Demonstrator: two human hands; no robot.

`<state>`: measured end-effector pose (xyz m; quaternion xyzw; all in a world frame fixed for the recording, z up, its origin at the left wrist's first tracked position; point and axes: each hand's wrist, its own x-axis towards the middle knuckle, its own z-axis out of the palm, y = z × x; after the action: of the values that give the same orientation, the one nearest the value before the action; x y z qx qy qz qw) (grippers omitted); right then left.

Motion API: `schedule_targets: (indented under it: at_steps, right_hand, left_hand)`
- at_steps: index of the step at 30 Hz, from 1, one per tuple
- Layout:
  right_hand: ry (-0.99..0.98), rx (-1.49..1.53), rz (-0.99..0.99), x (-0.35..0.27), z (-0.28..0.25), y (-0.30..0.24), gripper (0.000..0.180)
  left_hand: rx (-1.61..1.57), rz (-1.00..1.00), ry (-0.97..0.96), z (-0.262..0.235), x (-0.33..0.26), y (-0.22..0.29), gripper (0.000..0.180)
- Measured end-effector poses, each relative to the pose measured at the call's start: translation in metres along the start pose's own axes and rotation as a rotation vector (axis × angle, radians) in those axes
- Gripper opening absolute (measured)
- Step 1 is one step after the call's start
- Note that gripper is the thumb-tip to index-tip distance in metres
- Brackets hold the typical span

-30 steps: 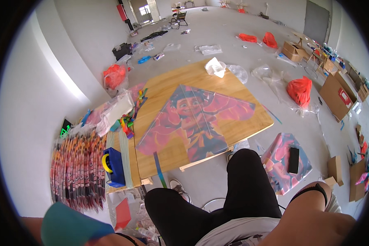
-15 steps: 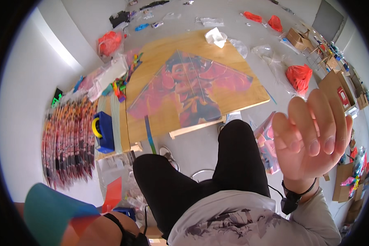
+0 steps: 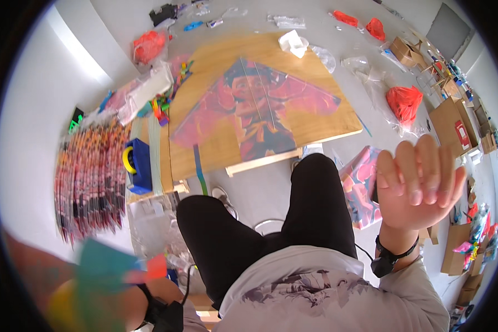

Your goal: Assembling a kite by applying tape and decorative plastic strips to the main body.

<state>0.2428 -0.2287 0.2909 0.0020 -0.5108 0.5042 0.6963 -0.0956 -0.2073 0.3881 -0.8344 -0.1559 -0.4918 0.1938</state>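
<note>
At the lower left, a coloured ribbon (image 3: 102, 265) with teal, orange-red and yellow parts hangs in the air, blurred by motion. Behind it is my left hand (image 3: 113, 304), closed on the ribbon as far as I can tell, its fingers mostly hidden. My right hand (image 3: 415, 191) is raised at the right, palm up and fingers loosely curled, holding nothing. A kite (image 3: 254, 108) printed with a cartoon figure lies on the wooden table (image 3: 326, 127), thin rods across it. From its lower left a blue-green ribbon strip (image 3: 199, 166) hangs over the table's near edge.
Left of the table are a blue tape dispenser (image 3: 139, 169) with yellow tape, a row of folded printed sheets (image 3: 91, 182) and a bundle of coloured ribbons (image 3: 160, 108). White crumpled paper (image 3: 293, 43) sits at the far edge. Red bags (image 3: 404, 105) and cardboard boxes (image 3: 451, 122) stand right.
The ribbon at the lower left has swung and shifted right, and my left hand has moved with it. My right hand has dropped slightly and moved left, still empty.
</note>
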Motion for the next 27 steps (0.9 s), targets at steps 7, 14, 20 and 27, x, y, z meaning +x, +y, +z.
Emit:
schedule_targets:
  at_steps: [7,14,20,27]
  right_hand:
    - [0.077,-0.148,0.234,-0.039,-0.031,0.043,0.031]
    - [0.005,-0.657,0.646,-0.048,-0.018,0.083,0.055]
    - [-0.124,-0.742,0.795,-0.067,-0.020,0.106,0.040]
    - [-0.037,-0.431,0.987,-0.083,-0.033,0.116,0.026]
  left_hand:
    - [-0.482,-0.871,-0.254,0.073,-0.055,0.029,0.032]
    - [-0.743,-1.087,-0.184,0.135,-0.124,0.052,0.042]
    - [-0.873,-1.237,-0.053,0.151,-0.141,0.060,0.057]
    - [-0.793,-1.269,-0.037,0.145,-0.151,0.044,0.061]
